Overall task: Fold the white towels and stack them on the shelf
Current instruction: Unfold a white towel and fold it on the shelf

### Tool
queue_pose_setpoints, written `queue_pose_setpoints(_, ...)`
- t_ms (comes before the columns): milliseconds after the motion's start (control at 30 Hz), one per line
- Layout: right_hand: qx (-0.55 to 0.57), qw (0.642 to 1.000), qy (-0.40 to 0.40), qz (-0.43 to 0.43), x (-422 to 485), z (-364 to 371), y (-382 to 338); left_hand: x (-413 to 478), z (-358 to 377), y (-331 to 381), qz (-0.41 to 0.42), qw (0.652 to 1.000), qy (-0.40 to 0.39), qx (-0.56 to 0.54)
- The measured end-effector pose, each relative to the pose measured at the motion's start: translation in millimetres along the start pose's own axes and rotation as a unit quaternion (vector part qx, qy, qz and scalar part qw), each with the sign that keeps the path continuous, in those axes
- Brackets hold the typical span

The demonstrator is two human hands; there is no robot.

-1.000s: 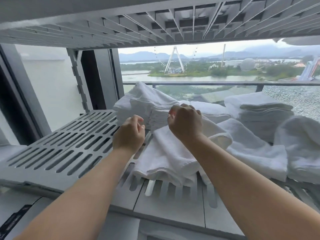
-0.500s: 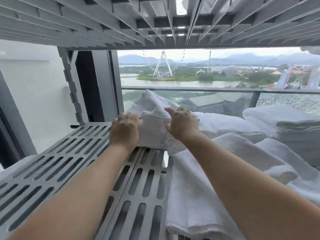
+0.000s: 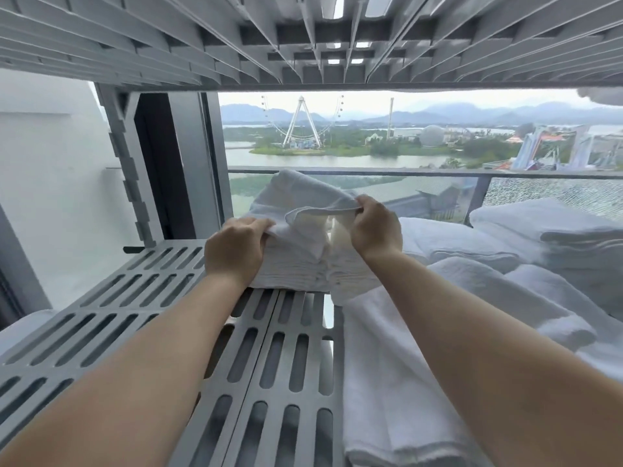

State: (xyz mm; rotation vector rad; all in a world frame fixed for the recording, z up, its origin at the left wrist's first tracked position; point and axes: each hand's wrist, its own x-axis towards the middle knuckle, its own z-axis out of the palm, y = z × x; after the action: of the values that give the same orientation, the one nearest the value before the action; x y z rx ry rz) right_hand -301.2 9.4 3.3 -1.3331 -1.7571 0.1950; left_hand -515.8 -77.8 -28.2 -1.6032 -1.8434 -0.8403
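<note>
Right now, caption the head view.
Left hand and right hand pinch a white towel over the stack on the slatted shelf.

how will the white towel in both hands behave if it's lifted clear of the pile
Probably floppy: the towel droops and creases between the left hand and right hand. Likely light, since fingertip pinches lift its edge. It should not slide much; the cloth looks soft and textured.

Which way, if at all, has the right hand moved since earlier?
Yes, the right hand rose against the folded towel stack, now pinching the top towel above it.
</note>
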Motion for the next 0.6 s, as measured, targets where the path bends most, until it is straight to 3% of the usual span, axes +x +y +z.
queue_pose_setpoints(233,0.078,0.993,0.062,-0.057,-30,-24,-14,-25,-35,10,-0.05,0.997,0.054,0.008)
queue_pose_setpoints(400,0.116,0.99,0.084,-0.01,-47,-36,-13,-33,-56,7,-0.072,0.994,0.081,0.011)
queue_pose_setpoints(600,0.144,0.985,0.055,0.076,-78,-38,-6,-84,-59,4,-0.016,0.996,-0.022,-0.086)
